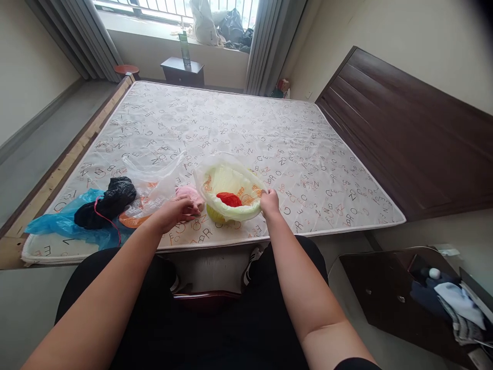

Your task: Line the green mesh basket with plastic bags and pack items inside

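Note:
A pale yellow-green plastic bag [227, 177] stands with its mouth wide on the near part of the mattress, and a bright red bundle [228, 199] lies inside it. My right hand [269, 202] is closed on the right side of the bag's rim. Just left of the bag, my left hand [175, 212] has its fingers curled at a crumpled pink bundle [188, 193]; part of the bundle is behind the fingers. A clear plastic bag with orange print [148, 190] lies beyond my left hand. Farther left are a black plastic bag [111, 200] and a blue plastic bag [57, 220].
The letter-printed mattress [231, 118] spreads out ahead, with a dark wooden headboard [400, 118] on the right. A bedside cabinet [182, 71] bearing a green bottle [185, 49] stands by the window. Clothes [458, 303] lie on a dark cabinet at lower right.

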Demonstrator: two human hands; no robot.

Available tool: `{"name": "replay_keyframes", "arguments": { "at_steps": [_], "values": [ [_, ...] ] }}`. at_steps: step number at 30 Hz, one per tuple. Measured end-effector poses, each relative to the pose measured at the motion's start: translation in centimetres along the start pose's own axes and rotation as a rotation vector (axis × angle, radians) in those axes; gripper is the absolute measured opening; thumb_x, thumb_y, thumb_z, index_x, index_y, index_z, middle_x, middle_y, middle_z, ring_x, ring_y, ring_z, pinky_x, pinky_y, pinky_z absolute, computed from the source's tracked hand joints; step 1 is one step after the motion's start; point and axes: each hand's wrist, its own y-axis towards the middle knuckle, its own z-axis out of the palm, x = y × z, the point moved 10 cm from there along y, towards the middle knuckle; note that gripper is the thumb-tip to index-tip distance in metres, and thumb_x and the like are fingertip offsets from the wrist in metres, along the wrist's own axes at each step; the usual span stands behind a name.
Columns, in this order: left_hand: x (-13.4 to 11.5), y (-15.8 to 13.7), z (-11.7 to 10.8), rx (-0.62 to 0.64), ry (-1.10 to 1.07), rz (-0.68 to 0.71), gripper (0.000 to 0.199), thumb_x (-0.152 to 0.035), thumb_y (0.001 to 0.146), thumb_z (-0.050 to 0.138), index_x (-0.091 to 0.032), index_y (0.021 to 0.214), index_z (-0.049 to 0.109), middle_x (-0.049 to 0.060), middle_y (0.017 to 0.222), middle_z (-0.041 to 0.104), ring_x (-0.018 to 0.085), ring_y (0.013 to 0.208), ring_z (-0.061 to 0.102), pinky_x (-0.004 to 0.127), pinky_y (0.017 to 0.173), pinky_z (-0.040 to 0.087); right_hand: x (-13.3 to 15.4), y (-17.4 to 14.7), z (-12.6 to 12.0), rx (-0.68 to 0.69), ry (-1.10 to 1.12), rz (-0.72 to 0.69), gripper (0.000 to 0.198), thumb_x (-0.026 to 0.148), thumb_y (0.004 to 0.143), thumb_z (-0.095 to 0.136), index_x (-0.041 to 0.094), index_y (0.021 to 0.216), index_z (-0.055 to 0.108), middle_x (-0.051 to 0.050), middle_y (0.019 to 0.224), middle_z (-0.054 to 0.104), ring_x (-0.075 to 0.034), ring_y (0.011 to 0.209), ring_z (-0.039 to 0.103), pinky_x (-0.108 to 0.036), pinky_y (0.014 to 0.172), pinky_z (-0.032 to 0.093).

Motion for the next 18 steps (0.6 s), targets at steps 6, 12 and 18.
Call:
{"name": "replay_keyframes", "arguments": {
  "at_steps": [6,12,18],
  "values": [
    [1.0,1.0,-0.8,-0.109,0.137,-0.016,0.040,-0.049,0.086,0.076,-0.018,0.110,0.066,0.016,0.111,0.075,0.024,0.085,0.077,0.026,0.058,0.059,0.2,0.0,1.3,0.078,-0.048,-0.038,0.027,0.041,0.086,0.059,0.024,0.107,0.057,-0.005,0.095,0.071,-0.022,0.079,0.065,-0.029,0.064,0.047],
    [3.4,1.6,1.7,-0.103,0.011,-0.058,0.036,-0.040,0.096,0.067,-0.023,0.127,0.058,0.014,0.125,0.071,0.022,0.095,0.076,0.029,0.067,0.062,0.4,0.0,1.3,0.052,-0.160,-0.055,0.049,0.043,0.083,0.062,0.024,0.127,0.053,-0.008,0.108,0.071,-0.025,0.090,0.066,-0.033,0.073,0.050],
    [3.5,2.0,1.6,-0.183,-0.228,-0.001,0.025,-0.037,0.095,0.070,-0.021,0.109,0.057,0.009,0.111,0.073,0.018,0.082,0.074,0.031,0.071,0.062,1.3,0.0,0.7,0.046,-0.106,-0.117,0.050,0.042,0.080,0.063,0.024,0.126,0.053,-0.005,0.100,0.067,-0.022,0.084,0.065,-0.030,0.070,0.050]
  ]
}}
